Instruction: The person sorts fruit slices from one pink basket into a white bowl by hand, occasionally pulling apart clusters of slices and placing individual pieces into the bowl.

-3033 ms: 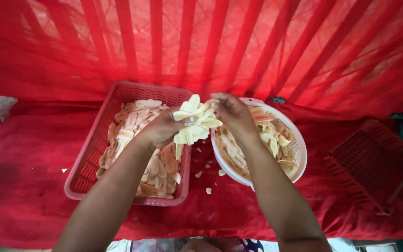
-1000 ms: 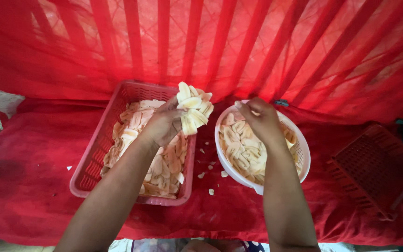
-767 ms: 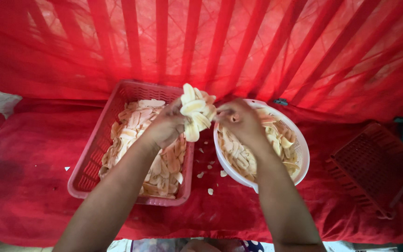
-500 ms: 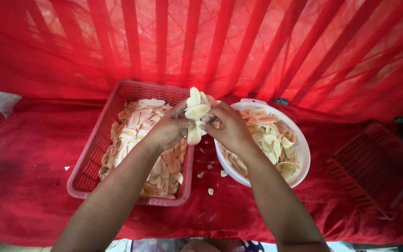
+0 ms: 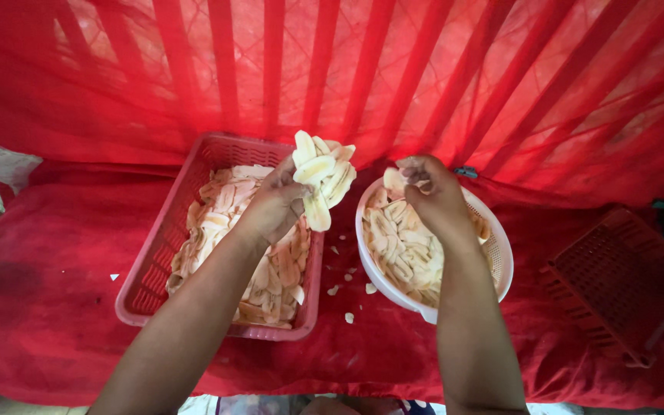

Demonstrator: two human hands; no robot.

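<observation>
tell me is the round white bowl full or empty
Partly full: pale slices cover the round white bowl's bottom and sides, below its rim; the right hand hovers over them.

The left hand covers part of the pink basket and its slices. At three o'clock, the red crate is partly hidden by the cloth. Both forearms are cut at six o'clock.

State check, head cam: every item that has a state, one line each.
Left hand: raised, closed on fanned stack of pale slices.
Right hand: over the bowl, fingers pinching a slice.
Pink rectangular plastic basket: partly filled with slices.
White round perforated bowl: partly filled with slices.
Red plastic tray: tilted, nothing visible in it.
Red cloth: a few stray bits.
</observation>
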